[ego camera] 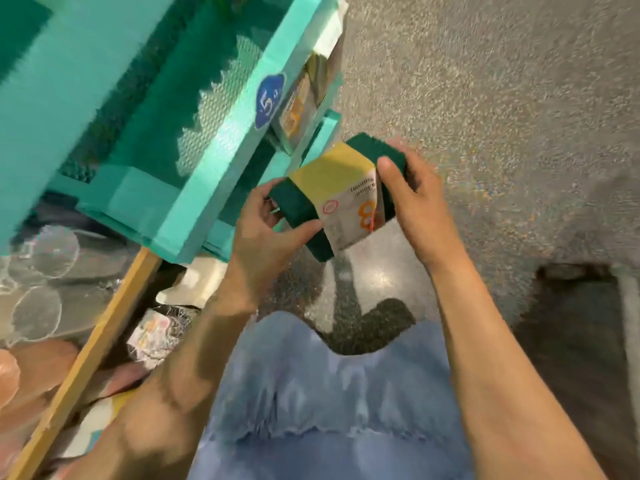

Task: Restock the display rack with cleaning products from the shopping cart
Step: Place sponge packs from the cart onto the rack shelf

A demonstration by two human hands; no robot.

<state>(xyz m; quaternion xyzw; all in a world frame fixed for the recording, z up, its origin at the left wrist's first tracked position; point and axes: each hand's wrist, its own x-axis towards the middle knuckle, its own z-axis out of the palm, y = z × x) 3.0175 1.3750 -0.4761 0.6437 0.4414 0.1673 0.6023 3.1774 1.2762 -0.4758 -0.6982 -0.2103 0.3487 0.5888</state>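
Observation:
A pack of sponges [341, 188], yellow with green scouring sides and a paper label bearing an orange 8, is held between both hands above the floor. My left hand [266, 230] grips its left end, thumb on the green pad. My right hand [412, 192] grips its right end. The pack hovers just right of the turquoise display rack [221, 140], close to its lower shelf. A similar sponge pack [298, 112] stands on the rack behind the front rail. The shopping cart is not in view.
A blue price sticker [270, 100] sits on the rack's rail. A wooden-edged shelf [93, 344] at the lower left holds clear glassware [45, 258] and packaged goods. Speckled grey floor [485, 98] spreads to the right. My blue-jeaned legs fill the bottom centre.

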